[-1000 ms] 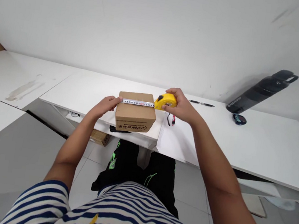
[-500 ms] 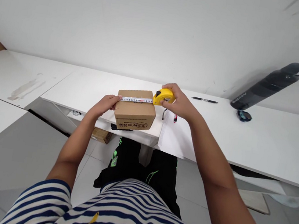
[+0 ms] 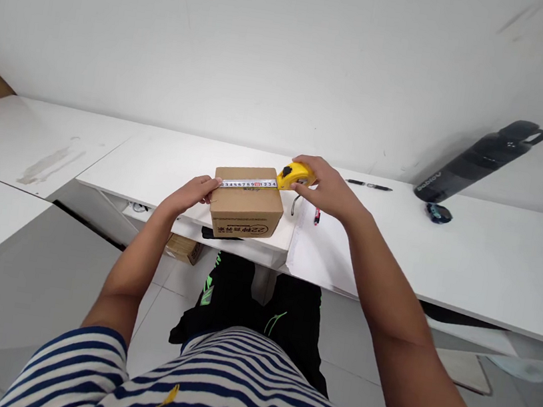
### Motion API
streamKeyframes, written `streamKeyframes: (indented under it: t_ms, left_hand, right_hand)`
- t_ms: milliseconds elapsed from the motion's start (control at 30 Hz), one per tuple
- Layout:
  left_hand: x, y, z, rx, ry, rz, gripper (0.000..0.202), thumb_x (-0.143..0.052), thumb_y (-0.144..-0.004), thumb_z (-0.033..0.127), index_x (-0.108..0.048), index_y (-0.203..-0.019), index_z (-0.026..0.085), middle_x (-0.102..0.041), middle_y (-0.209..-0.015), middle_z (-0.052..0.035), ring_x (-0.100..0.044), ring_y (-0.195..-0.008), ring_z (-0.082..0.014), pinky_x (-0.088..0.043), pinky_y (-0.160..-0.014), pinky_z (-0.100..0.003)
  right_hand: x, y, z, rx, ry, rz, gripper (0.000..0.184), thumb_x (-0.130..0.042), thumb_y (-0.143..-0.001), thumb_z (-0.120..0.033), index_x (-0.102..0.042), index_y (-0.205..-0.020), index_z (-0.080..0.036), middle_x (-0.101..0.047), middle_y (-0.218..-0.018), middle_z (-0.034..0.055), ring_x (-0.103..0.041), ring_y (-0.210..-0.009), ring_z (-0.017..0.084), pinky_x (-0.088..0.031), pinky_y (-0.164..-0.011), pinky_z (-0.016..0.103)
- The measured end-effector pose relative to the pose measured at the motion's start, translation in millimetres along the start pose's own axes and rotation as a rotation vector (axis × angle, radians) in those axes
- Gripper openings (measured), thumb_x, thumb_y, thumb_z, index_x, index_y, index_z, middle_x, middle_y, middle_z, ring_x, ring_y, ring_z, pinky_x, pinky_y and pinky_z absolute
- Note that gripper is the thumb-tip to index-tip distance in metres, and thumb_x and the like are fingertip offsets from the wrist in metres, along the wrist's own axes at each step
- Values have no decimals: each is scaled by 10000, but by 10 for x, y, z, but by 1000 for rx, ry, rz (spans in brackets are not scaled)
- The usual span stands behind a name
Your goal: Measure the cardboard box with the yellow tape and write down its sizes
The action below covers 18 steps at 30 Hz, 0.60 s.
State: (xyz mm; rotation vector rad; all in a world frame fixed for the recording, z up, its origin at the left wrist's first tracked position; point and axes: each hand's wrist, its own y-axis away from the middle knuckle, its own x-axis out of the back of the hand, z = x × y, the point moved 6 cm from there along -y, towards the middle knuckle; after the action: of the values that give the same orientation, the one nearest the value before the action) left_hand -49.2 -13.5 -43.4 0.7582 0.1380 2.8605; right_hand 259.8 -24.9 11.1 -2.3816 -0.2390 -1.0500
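A brown cardboard box (image 3: 247,205) with dark print on its front stands on the white desk, near the front edge. Across its top lies the pulled-out blade of a yellow tape measure (image 3: 291,175). My right hand (image 3: 325,185) is closed around the tape's case at the box's right edge. At the left edge, my left hand (image 3: 192,194) pinches the blade's end against the box, thumb on top; its other fingers are partly hidden beside the box. A dark wrist strap (image 3: 294,205) hangs below the case.
White paper (image 3: 323,251) lies right of the box, with a red-and-black pen (image 3: 317,217) on it. Farther back are a black pen (image 3: 369,185), a dark watch (image 3: 438,213) and a tall black bottle (image 3: 474,163) by the wall. Another carton (image 3: 184,248) sits below the desk.
The view has shifted slightly. Both hands, the box and the tape measure keep nearly the same arrangement, with the blade still stretched across the box top.
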Motion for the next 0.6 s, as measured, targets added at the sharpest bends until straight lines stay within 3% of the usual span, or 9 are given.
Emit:
streamKeyframes:
  t_ms: [200,300,367,433,467,600]
  left_hand:
    - [179,93,197,-80,-36,22,381,-657,-832,533,-595,-725,173,-600,-725,-13,-531,-678,-139,-424,-706,-304]
    - [297,377,475,-158,46,98,322,-675,-833,456,-585,-685,185,-596,-698,-5,-520,-677,-134,-431,-716,-294]
    - [275,669,666,-258,82,193,313,-661,-876,444,-566,-705,200,-566,-681,9,-521,-699,-139,-430,-719,-281]
    - [65,949,756,-334,141,200,331,-661,-903,489,-568,-753,209,-556,-698,12,-520,-700,-142,-423,-675,-270]
    - [-119,1054,747,-347,178,147,345,-686,-890,513,-571,-771,210,-546,-702,17,-504,-675,-136,-412,-639,-261]
    - [-1007,1211,524,-379,350,-84,439,-693,-870,633,-605,-966,214,-597,-866,-5,-545,-748,-127,-463,-681,-250]
  right_hand:
    - [73,21,-55,64,63,52,478,-653,-872,-319,-599,-1343,-261,-649,-1353,102,-642,-1182,323,-558,-969,524]
    - [175,158,-216,164,109,168,484,-677,-894,-346,-587,-1363,-262,-673,-1344,104,-667,-1169,322,-582,-945,518]
    - [217,381,-406,288,143,278,511,-698,-910,-370,-559,-1395,-281,-698,-1318,98,-684,-1161,308,-603,-930,497]
    - [180,699,-626,428,160,371,565,-715,-919,-395,-513,-1441,-312,-734,-1256,84,-711,-1127,285,-631,-902,467]
    - [125,872,-726,484,158,400,608,-718,-922,-418,-477,-1473,-327,-751,-1215,76,-727,-1095,273,-646,-878,450]
    - [-239,1417,-900,449,121,458,788,-718,-922,-450,-332,-1592,-298,-772,-1148,102,-759,-1019,251,-680,-783,401]
